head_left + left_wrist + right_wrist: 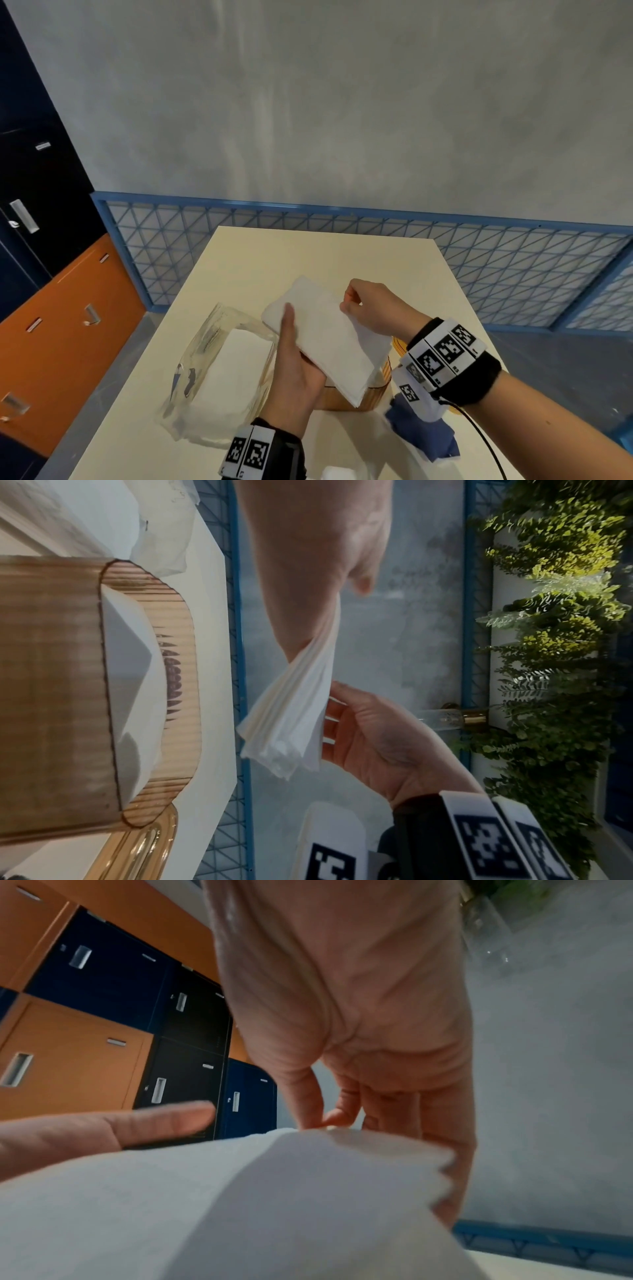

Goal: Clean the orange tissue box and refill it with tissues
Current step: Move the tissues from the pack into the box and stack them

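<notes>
Two hands hold a white stack of tissues [325,337] up in the air, over the pale worktop [260,253]. The left hand [294,370] is under the stack, palm up, with its thumb lying flat along the top and its fingers reaching below, so it grips the stack from the near end. The right hand [371,306] is at the far edge of the stack, and its thumb and first finger pinch the top tissue there. In the right wrist view the fingertips [329,1118] press together on the white edge. In the left wrist view the tissues [291,718] hang down in thin folded layers between the two hands. The orange tissue box [375,387] stands on the worktop right under the stack, so most of it is hidden in the head view. In the left wrist view the box [58,696] is see-through orange with ribbed sides, and something white shows inside it. A clear plastic pack [219,373] with more white tissues in it lies on the worktop just to the left of the box. A dark blue cloth [421,433] sits bunched up on the worktop near the right wrist. Behind the worktop is a blue wire fence [376,246] and a grey wall. Orange and dark blue lockers [58,308] stand at the left.
</notes>
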The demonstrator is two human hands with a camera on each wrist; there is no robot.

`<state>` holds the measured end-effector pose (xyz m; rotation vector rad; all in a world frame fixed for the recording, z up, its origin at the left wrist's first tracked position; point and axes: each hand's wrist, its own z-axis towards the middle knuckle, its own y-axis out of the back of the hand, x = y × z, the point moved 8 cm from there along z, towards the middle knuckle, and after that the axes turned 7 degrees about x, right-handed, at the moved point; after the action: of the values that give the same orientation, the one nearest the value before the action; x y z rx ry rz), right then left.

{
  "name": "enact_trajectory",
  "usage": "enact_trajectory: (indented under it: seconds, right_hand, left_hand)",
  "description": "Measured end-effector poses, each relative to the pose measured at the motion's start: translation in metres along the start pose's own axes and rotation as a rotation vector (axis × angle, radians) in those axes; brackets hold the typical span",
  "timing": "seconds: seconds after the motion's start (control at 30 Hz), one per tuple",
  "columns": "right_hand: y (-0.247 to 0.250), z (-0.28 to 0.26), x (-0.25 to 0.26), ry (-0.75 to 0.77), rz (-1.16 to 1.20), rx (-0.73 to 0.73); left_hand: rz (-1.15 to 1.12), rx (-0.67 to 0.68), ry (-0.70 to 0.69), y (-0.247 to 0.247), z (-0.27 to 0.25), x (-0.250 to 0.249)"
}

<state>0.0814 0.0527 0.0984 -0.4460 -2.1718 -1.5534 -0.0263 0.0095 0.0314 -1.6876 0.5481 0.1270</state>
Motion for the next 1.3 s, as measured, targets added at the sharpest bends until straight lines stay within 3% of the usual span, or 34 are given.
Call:
enact_trajectory:
  seconds: [0.13,0.2,0.3,0.43,0.63,0.73,0.9,1.1,1.3]
  right_hand:
    - [-0.006,-0.013,-0.03,-0.167,0.294,0.059]
    - [-0.025,-0.027,-0.048,-0.247,0.649,0.134]
    - [-0.063,-0.033,-0.06,-0.238,1.253,0.257]
    - [-0.072,-0.019,-0.086,-0.251,1.536,0.129]
    - [-0.076,-0.006,-0.095,-0.371,1.198,0.131]
    - [-0.07,0.007,-0.102,-0.401,0.843,0.128]
    - [-0.071,0.013,-0.11,-0.449,0.307,0.194]
    - [-0.083,0.027,-0.111,-0.409,0.141,0.155]
    - [-0.092,0.026,-0.113,-0.382,0.119,0.091]
  left_hand:
    - [-0.007,-0.014,-0.017,0.001,0.005,-0.003]
    - [-0.042,0.002,-0.033,-0.001,0.01,-0.005]
    - [-0.046,-0.01,-0.043,-0.002,0.014,0.0]
    - [0.134,-0.028,-0.07,0.01,0.02,-0.009]
    - [1.049,-0.242,-0.039,0.03,0.04,-0.03]
    - [1.359,-0.322,-0.059,0.04,0.043,-0.034]
    - [1.915,-0.344,0.089,0.06,0.037,-0.023]
    - [2.218,-0.27,0.211,0.07,0.039,-0.011]
    - [2.358,-0.162,0.238,0.067,0.045,-0.008]
